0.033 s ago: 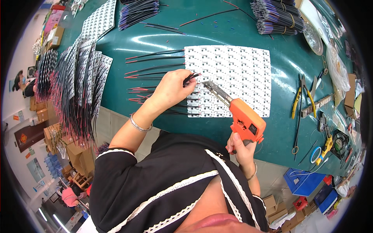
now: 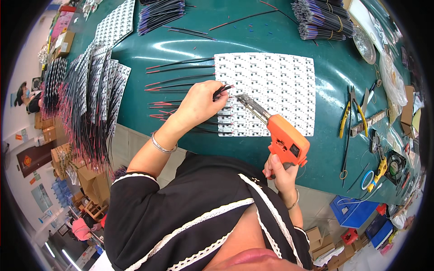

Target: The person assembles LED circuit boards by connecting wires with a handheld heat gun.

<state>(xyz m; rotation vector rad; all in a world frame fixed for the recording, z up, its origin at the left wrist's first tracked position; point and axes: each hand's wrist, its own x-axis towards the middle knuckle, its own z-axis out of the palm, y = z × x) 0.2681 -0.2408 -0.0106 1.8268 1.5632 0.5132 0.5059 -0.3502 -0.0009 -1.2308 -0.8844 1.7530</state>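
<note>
A white panel of small circuit boards (image 2: 294,97) lies flat on the green table in front of me. Black wires with red ends (image 2: 181,66) stick out from its left edge in a row. Over that edge, my left hand (image 2: 199,104) pinches a small bunch of black wires (image 2: 221,92), their tips pointing right across the panel. My right hand (image 2: 282,174) is closed around the handle of an orange soldering gun (image 2: 289,140). The gun's long metal tip reaches up and left, close to the held wire tips; whether it touches the panel I cannot tell.
Wired panels (image 2: 90,90) are stacked at the left table edge. Bundles of black wires (image 2: 160,16) lie at the back, with more bundles (image 2: 323,20) at the back right. Yellow-handled pliers (image 2: 354,113), a blue tape roll (image 2: 367,179) and a small fan (image 2: 396,167) sit at the right.
</note>
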